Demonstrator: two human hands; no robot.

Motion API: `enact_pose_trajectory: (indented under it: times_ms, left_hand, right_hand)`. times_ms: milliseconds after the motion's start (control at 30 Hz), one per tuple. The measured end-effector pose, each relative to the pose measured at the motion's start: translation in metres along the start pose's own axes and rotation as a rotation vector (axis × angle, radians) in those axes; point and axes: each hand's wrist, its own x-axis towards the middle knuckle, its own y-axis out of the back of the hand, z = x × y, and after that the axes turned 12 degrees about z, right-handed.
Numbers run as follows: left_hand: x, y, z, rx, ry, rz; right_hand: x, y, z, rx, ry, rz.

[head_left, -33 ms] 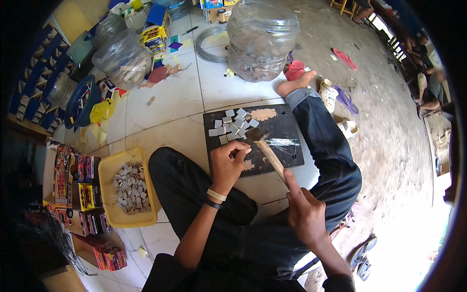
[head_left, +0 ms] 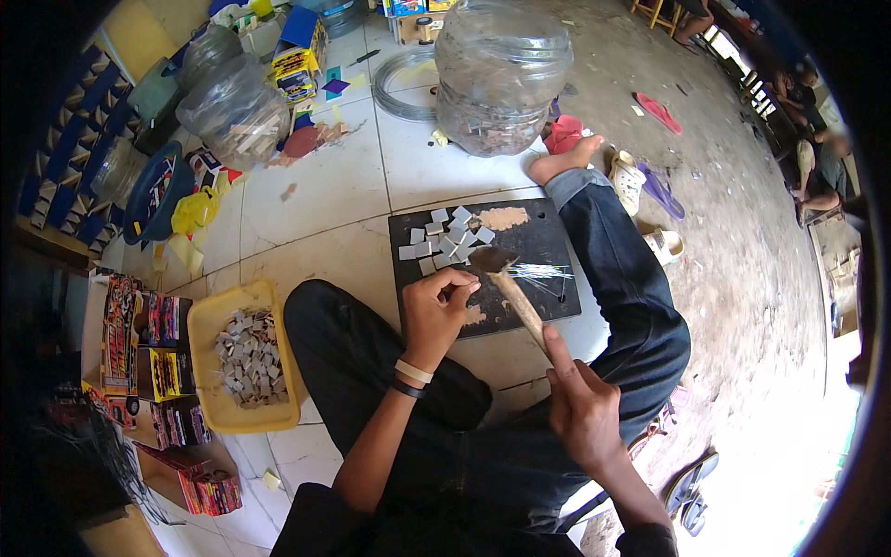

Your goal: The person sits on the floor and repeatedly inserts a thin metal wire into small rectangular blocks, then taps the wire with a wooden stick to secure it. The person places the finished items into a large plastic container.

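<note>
My right hand (head_left: pixel 587 408) is wrapped around the wooden handle of a hammer (head_left: pixel 522 304). The dark hammer head is over the black board (head_left: pixel 549 243), close to my left fingertips. My left hand (head_left: pixel 436 311) is at the board's near left part, thumb and forefinger pinched together; whatever they hold is too small to make out. Small grey square pieces (head_left: pixel 445 245) lie scattered on the board beyond the left hand. Right of the hammer head rests a loose bundle of thin, shiny strands (head_left: pixel 543 271).
A yellow tray (head_left: pixel 291 390) of similar grey pieces stands left of my knee, beside colourful boxes (head_left: pixel 167 371). Farther off are a large clear plastic container (head_left: pixel 501 84), a wire coil (head_left: pixel 394 97) and a blue basin (head_left: pixel 153 218). Footwear (head_left: pixel 661 190) lies to the right.
The hammer head looks sharper now and has shifted very slightly. Both hands stay in nearly the same place.
</note>
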Motion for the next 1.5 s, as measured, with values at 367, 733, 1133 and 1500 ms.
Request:
enact_pose_trajectory:
  times_ms: [367, 733, 1133, 1500]
  left_hand:
    - [0.005, -0.004, -0.010, 0.055, 0.029, -0.016]
    - [-0.007, 0.103, 0.010, 0.138, -0.048, 0.236]
    - [0.021, 0.145, -0.017, 0.537, -0.185, 0.313]
    - [0.048, 0.056, -0.014, 0.476, -0.258, 0.007]
  right_hand:
    - [0.002, -0.014, 0.008, -0.091, -0.059, -0.143]
    - [-0.020, -0.018, 0.027, 0.481, -0.403, -0.191]
    - [0.020, -0.031, 0.056, 0.266, -0.213, 0.165]
    - [0.092, -0.101, 0.097, 0.045, -0.074, 0.208]
